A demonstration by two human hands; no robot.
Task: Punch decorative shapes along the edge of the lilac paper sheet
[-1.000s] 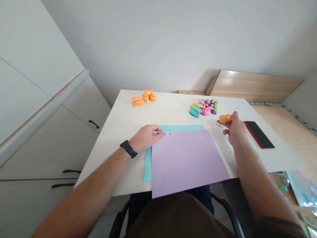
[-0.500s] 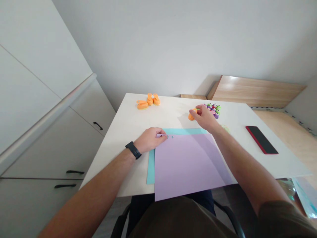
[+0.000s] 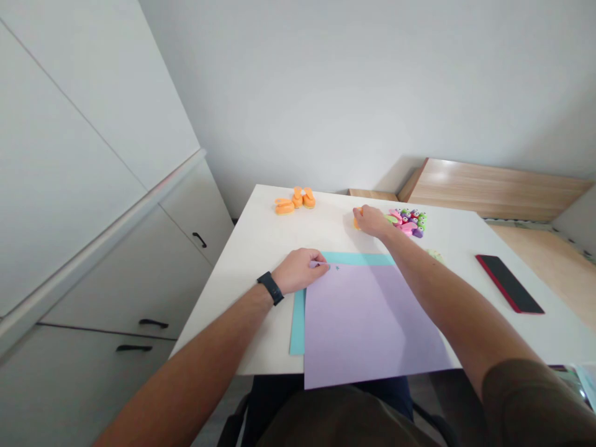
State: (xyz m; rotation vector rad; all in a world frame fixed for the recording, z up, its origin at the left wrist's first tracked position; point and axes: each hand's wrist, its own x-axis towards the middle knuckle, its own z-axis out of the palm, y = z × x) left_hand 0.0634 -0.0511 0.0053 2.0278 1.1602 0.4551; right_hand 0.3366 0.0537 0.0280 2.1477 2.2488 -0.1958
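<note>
My left hand (image 3: 302,270), with a dark watch on the wrist, pinches the upper left corner of a purple paper sheet (image 3: 367,323). Beside its fingertips, a small star-shaped hole (image 3: 338,268) shows in the purple sheet. A teal sheet (image 3: 356,257) lies underneath, its top and left margins exposed. Farther back over the table, my right hand (image 3: 372,221) is closed around an orange craft punch (image 3: 357,218), which the fingers partly cover. Whether the punch touches the tabletop I cannot tell.
Several orange craft punches (image 3: 297,200) stand at the back left of the white table (image 3: 251,261). Colourful craft punches with eye shapes (image 3: 412,218) cluster right of my right hand. A pale green piece (image 3: 435,255) and a black-and-red flat object (image 3: 510,284) lie farther right.
My right hand has moved the orange craft punch a little left and farther from the sheets. The left hand keeps its pinch on the purple paper. The view has shifted slightly.
</note>
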